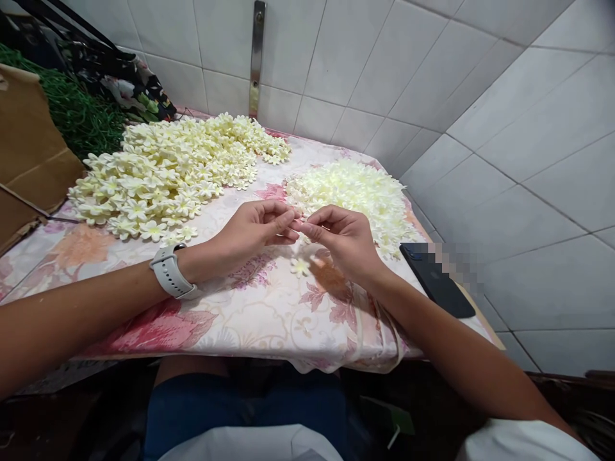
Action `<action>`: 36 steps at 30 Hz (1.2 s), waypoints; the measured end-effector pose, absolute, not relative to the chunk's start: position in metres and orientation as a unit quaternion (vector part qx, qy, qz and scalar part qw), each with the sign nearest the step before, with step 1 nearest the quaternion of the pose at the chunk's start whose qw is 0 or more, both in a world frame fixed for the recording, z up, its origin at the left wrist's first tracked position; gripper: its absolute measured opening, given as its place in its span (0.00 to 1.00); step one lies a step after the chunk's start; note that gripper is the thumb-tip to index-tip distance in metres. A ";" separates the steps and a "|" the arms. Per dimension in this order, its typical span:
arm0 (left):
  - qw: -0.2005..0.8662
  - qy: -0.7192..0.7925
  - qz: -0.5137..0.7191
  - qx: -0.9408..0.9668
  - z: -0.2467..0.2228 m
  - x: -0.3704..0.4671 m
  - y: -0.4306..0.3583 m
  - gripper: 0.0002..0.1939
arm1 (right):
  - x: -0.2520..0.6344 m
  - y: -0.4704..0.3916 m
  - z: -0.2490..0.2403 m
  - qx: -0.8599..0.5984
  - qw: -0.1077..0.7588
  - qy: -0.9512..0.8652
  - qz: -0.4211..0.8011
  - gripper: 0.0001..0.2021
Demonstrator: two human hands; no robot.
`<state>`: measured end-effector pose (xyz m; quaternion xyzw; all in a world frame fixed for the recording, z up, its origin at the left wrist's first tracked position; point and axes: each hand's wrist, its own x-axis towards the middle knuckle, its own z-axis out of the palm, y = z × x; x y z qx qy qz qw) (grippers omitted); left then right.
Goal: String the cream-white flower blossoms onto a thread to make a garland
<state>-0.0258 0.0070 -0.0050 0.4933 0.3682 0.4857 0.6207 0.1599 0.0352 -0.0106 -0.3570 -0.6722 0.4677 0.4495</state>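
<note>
My left hand (262, 224), with a pale watch (172, 271) at its wrist, and my right hand (341, 240) meet fingertip to fingertip above the table. Both are closed in a pinch; whatever lies between the fingers is too small to make out. Just below them is a single cream flower (300, 267); whether it rests on the cloth or hangs, I cannot tell. Behind my right hand spreads a heap of white petal-like pieces (355, 192). A larger pile of cream artificial flowers (168, 173) lies beyond my left hand.
A floral tablecloth (269, 320) covers the table. Pale cords (382, 326) run under my right forearm to the front edge. A black phone (439, 282) lies at right. Green strands (77, 109), a cardboard box (33, 141) and a flowered bag (125, 83) stand left. Tiled walls (365, 57) enclose the back and right.
</note>
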 end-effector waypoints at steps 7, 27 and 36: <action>0.586 0.427 0.522 0.449 -0.009 -0.028 0.014 0.13 | 0.168 0.034 -0.010 -0.273 0.348 -0.853 0.277 0.12; 0.587 0.368 0.436 0.575 -0.013 -0.033 0.020 0.16 | 0.178 0.044 -0.005 -0.314 0.319 -0.818 0.362 0.16; 0.623 0.357 0.414 0.560 -0.016 -0.031 0.016 0.20 | 0.165 0.042 -0.016 -0.311 0.369 -0.757 0.440 0.22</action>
